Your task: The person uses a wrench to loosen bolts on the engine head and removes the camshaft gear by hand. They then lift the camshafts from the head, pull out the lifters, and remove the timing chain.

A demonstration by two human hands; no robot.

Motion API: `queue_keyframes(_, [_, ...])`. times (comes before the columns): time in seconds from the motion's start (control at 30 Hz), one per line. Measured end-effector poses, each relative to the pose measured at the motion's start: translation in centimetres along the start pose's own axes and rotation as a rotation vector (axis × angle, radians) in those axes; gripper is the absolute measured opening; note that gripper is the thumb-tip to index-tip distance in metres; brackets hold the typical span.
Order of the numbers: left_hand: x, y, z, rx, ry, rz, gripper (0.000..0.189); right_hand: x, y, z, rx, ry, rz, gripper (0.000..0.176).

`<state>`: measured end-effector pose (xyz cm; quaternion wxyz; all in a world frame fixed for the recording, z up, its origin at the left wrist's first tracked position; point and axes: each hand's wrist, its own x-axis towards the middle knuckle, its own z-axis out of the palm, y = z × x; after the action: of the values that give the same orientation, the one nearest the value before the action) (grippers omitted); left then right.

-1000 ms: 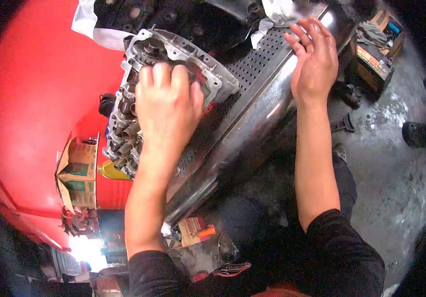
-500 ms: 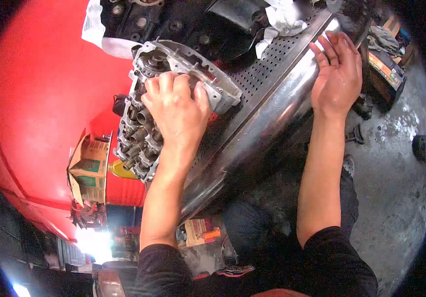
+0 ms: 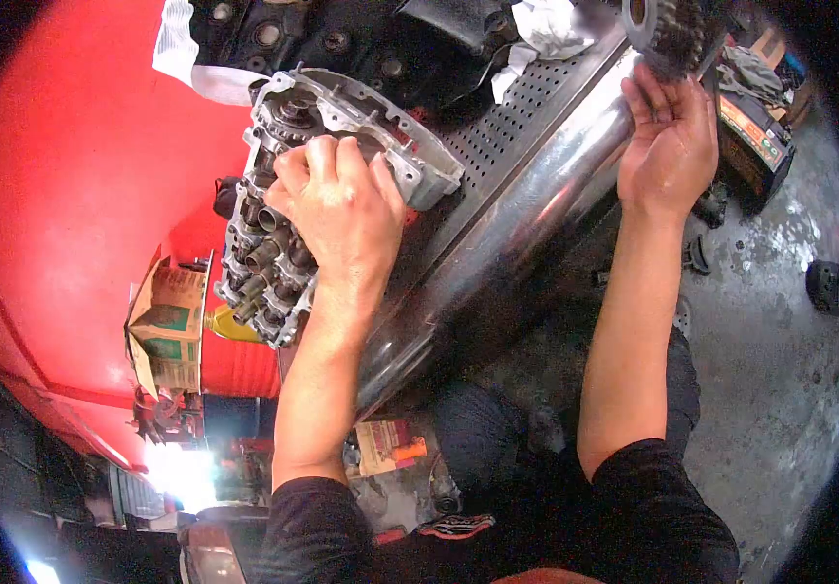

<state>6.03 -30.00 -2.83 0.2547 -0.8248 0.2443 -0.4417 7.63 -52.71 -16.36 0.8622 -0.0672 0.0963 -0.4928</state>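
- There are 2 bare hands here, and black sleeves (image 3: 317,521) cover the tops of both arms
- The left hand (image 3: 339,206) lies over the silver engine part (image 3: 261,238), with its fingers bent down
- The fingertips on that hand are hidden, so I cannot tell if it grips the part or just rests on it
- The engine part sits beside the holes in the metal worktop (image 3: 512,122), with the big red surface (image 3: 98,185) on its other side
- It has lots of little round bits along its top, and a toothed wheel (image 3: 291,114) near its far end
- The right hand (image 3: 671,156) is half open with its palm up, its fingers a bit curled and nothing in its palm
- A dark round part with ridges (image 3: 671,44) is right by those fingertips, and I cannot tell if they touch
- Crumpled white paper (image 3: 548,31) lies on the worktop, next to some big black parts (image 3: 336,41)
- A brown cardboard box (image 3: 168,326) and a yellow bottle (image 3: 232,324) are near the low end of the engine part
- The gray floor (image 3: 765,380) shows at the right
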Motion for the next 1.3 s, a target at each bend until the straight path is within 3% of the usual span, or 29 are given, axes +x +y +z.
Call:
queue_keyframes(0.1, [-0.5,0.1,0.5,0.025,0.041,-0.008,0.03,0.1,0.1,-0.3,-0.018,0.021,-0.012,0.03])
queue_keyframes(0.23, [0.1,-2.3,-0.5,-0.172,-0.177,0.028,0.036,0.2,-0.2,-0.1,0.003,-0.037,0.011,0.037])
queue_keyframes(0.33, [0.9,-2.7,-1.4,-0.132,-0.251,0.074,0.036,0.1,-0.4,0.1,0.02,-0.114,0.023,0.051])
queue_keyframes(0.47, [-1.2,-3.3,-2.6,-0.218,0.019,0.073,0.044,0.0,-0.8,0.6,-0.011,-0.133,-0.049,0.063])
queue_keyframes(0.6, [-8.2,-6.8,-4.4,-0.288,0.199,-0.108,0.047,2.0,-1.7,-0.9,-0.269,-0.225,-0.119,0.063])
queue_keyframes(0.73, [-19.7,-10.3,-5.6,-0.173,0.032,-0.558,0.038,3.1,-1.4,-0.9,-0.324,-0.323,0.004,0.059])
queue_keyframes(0.77, [-23.0,-11.8,-5.7,-0.285,-0.021,-0.716,0.039,2.5,-1.7,-0.7,-0.325,-0.332,-0.013,0.057])
queue_keyframes(0.83, [-26.8,-13.4,-6.1,-0.293,-0.25,-0.968,0.042,3.9,-1.6,-2.3,-0.302,-0.432,-0.021,0.057])
queue_keyframes(0.97, [-31.1,-17.0,-6.0,-0.008,-0.516,-0.649,0.049,2.9,-1.1,-3.1,-0.318,-0.463,0.059,0.055])
queue_keyframes(1.0, [-31.8,-18.0,-5.3,-0.083,-0.538,-0.626,0.052,1.8,-1.7,-2.7,-0.29,-0.442,0.098,0.054])
queue_keyframes(1.03, [-32.2,-18.2,-4.5,-0.159,-0.526,-0.689,0.053,0.8,-2.0,-2.6,-0.267,-0.425,0.124,0.054])
queue_keyframes(1.1, [-35.9,-20.8,-1.2,-0.226,-0.411,-0.508,0.054,0.2,-3.2,-1.9,-0.239,-0.432,0.136,0.055])
queue_keyframes(1.13, [-34.8,-19.7,-1.4,-0.204,-0.529,-0.672,0.056,0.1,-3.4,-1.8,-0.234,-0.427,0.149,0.056])
queue_keyframes(1.17, [-35.8,-20.3,-0.2,-0.279,-0.476,-0.606,0.056,-0.3,-3.3,-1.6,-0.252,-0.45,0.134,0.059])
queue_keyframes(1.3, [-35.0,-20.2,-1.6,-0.253,-0.563,-0.758,0.056,-1.5,-4.2,-0.8,-0.214,-0.445,0.139,0.063])
